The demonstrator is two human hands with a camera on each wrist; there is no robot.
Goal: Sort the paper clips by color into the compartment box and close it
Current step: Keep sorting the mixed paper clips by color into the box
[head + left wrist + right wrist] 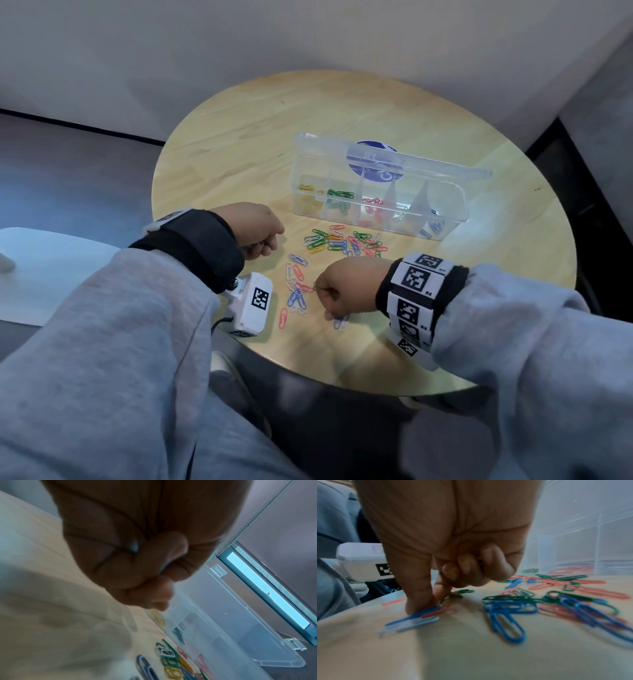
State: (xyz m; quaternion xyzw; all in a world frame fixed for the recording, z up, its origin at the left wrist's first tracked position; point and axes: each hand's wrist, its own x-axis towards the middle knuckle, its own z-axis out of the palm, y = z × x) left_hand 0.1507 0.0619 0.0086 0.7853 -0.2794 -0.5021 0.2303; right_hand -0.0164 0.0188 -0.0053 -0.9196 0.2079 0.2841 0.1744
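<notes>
A clear compartment box stands at the back of the round table with its lid up; yellow, green, red and blue clips lie in separate compartments. A mixed pile of paper clips lies in front of it, and a smaller scatter sits nearer me. My right hand is down on the table, thumb and forefinger pinching blue, red and white clips, the other fingers curled. My left hand hovers left of the pile as a tight fist; nothing plainly shows inside it.
A white wrist camera unit hangs under my left wrist at the table's near-left edge. A single red clip lies beside it. Bare wood runs left of and behind the box. Grey walls close in behind the table.
</notes>
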